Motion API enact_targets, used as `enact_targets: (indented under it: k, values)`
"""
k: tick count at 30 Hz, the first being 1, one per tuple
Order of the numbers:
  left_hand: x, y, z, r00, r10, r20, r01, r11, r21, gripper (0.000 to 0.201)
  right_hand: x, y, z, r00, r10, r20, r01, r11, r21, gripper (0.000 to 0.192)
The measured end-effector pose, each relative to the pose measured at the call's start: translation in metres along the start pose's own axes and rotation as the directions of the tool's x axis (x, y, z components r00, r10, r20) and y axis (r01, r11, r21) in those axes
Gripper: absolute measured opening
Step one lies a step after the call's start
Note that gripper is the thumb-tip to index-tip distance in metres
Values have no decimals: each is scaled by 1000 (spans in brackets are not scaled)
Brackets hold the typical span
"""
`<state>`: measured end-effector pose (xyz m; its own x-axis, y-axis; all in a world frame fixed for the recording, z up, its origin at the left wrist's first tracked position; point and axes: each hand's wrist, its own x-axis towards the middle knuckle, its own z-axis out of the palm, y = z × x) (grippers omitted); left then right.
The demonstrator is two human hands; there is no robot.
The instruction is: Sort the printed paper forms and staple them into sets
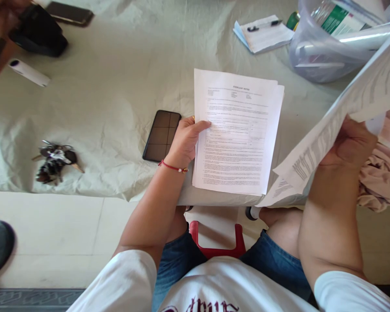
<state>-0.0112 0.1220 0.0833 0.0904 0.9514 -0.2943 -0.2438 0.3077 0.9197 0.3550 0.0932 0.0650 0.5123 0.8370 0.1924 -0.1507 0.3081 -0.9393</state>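
A stack of printed papers point(234, 143) headed "OVERLEAF NOTES" lies near the table's front edge. My left hand point(189, 138) grips the left side of this stack, thumb on top and the other fingers hidden beneath. On the right, my right hand point(351, 141) holds up several loose printed sheets point(315, 141), tilted and partly bent; its fingers are partly behind the paper. A dark smartphone point(161, 135) rests on the table just left of my left hand.
A bunch of keys point(56, 160) and a white cylinder point(30, 73) lie at left, below a black object point(39, 32) and another phone point(69, 13). At upper right are a notepad point(266, 37) with a pen, a translucent basket point(325, 60) and crumpled pink cloth point(381, 175).
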Motion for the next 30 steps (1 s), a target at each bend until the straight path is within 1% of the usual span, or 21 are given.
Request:
enact_targets:
  k: [1,3,5,9,11,14,16,22,26,28,30]
  values:
    - [0,0,0,1000,0,3,0,1000,-3,22,-3,-1,4,999,-37,-15,38,999,25,37]
    - [0,0,0,1000,1,9,-1,1000,-7,22,-8,-5,8,997,-80,-23,80,997,8,36]
    - [0,0,-1,1000,1,14,-1,1000,-5,22,-11,-8,9,998,-66,-11,66,997,-27,31]
    - [0,0,-1,1000,-2,14,2,1000,-6,22,-11,-10,10,996,-87,0,87,993,-78,17]
    - [0,0,0,1000,-2,12,2,1000,-10,22,-9,-8,12,996,-91,-18,90,995,-44,19]
    - [0,1,0,1000,-1,12,1,1000,-10,23,-7,-5,15,992,-92,-87,95,995,38,28]
    - [0,1,0,1000,-1,14,1,1000,-7,23,-6,-5,17,990,-86,-111,93,994,55,29]
    - [0,1,-1,1000,-2,13,2,1000,-6,21,-5,-3,15,988,-93,-127,99,994,41,27]
    - [0,0,-1,1000,-5,11,5,1000,-1,21,-5,-3,12,990,-99,-99,104,994,44,23]
    - [-1,1,-1,1000,-4,11,4,1000,-3,21,-5,-3,13,991,-95,-95,101,993,58,24]
    - [-1,1,-1,1000,-1,14,1,1000,-5,22,-5,-4,13,990,-80,-115,91,992,86,27]
